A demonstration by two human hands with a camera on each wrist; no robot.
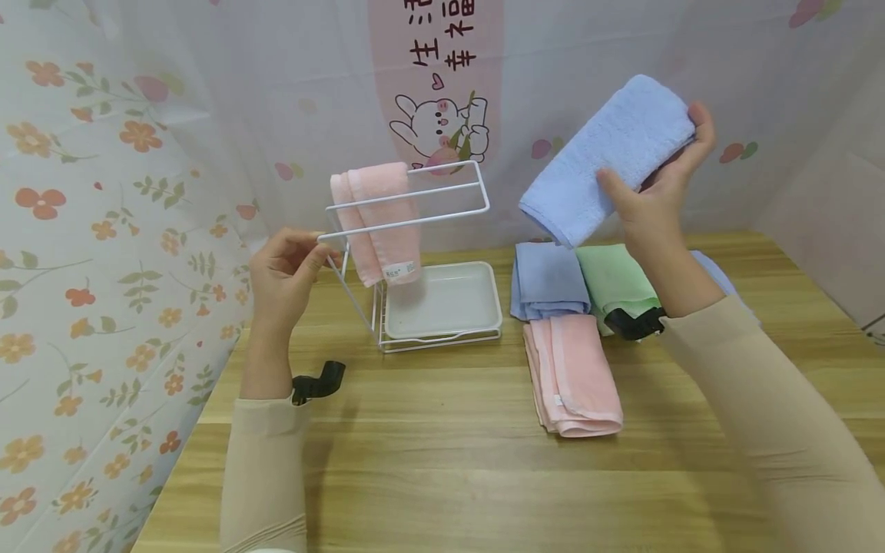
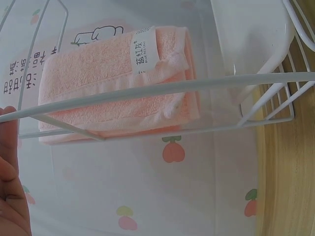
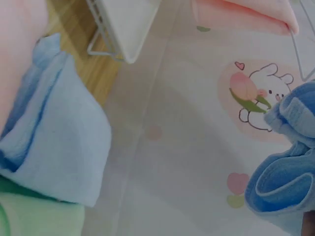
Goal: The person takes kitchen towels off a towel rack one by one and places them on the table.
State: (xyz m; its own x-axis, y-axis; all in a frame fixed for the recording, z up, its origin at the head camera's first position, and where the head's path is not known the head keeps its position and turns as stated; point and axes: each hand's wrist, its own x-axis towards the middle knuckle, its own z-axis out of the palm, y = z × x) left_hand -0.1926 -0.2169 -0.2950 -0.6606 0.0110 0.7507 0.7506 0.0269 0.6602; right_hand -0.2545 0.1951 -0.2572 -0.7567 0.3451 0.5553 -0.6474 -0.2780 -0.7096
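My left hand pinches the upper left corner of a white wire towel rack. Draped over the rack's rear bars is a folded pink towel, its white label facing out; the left wrist view shows this pink towel close behind a wire bar. Up at the right, above the table, my right hand grips a folded light blue towel, thumb on the near face and fingers behind it, partly hidden. Loose folds of that blue towel show at the right edge of the right wrist view.
A white tray sits in the rack's base. To its right on the wooden table lie a blue towel, a green towel and a pink towel. Another blue towel is partly behind the right forearm. Printed cloth hangs behind.
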